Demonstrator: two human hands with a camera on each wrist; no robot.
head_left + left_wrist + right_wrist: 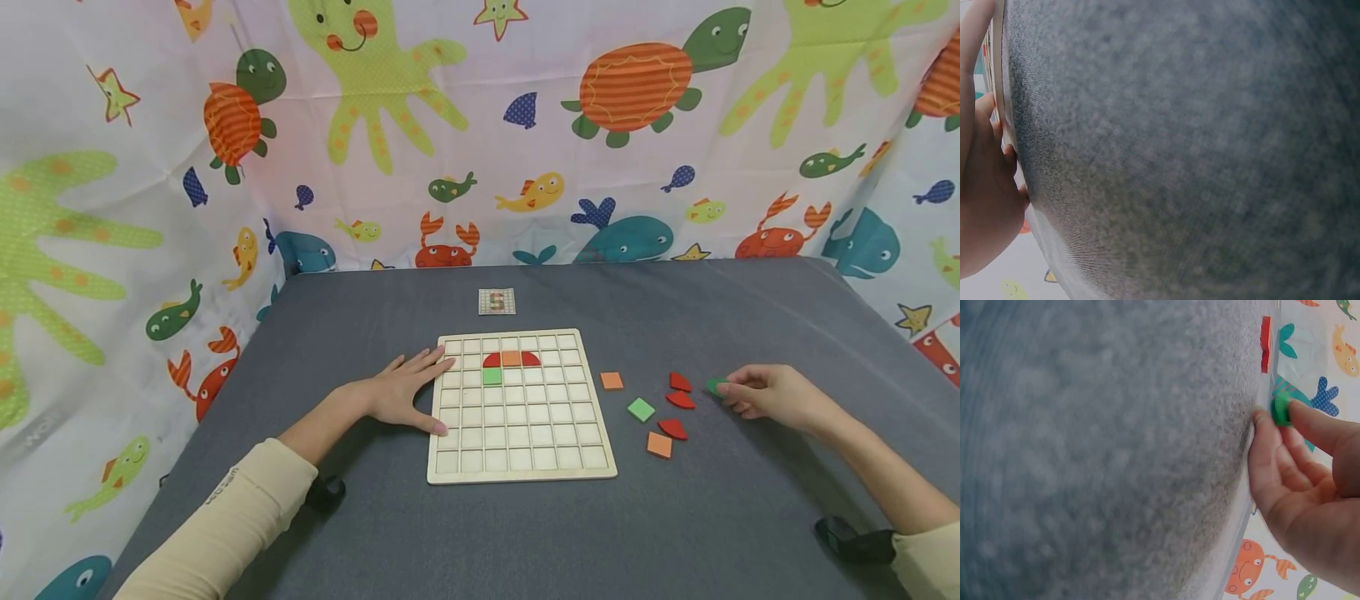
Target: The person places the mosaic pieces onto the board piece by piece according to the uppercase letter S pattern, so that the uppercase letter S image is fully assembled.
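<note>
A wooden grid board [525, 460] lies on the grey table. Near its top edge sit an orange square tile [511, 358] with a red quarter-round tile on either side, and a light green square tile [492, 377] is in the row below. My left hand [397, 390] rests with spread fingers on the board's left edge. To the right of the board, my right hand [776, 396] pinches a green tile [1281, 409] between thumb and fingers; part of that tile is hidden by the fingers.
Between board and right hand lie loose tiles: orange squares [612, 381], a green square [641, 409] and red quarter-rounds [672, 429]. A small pattern card [497, 302] lies behind the board. A sea-animal curtain [480, 217] hangs behind the table and at its sides.
</note>
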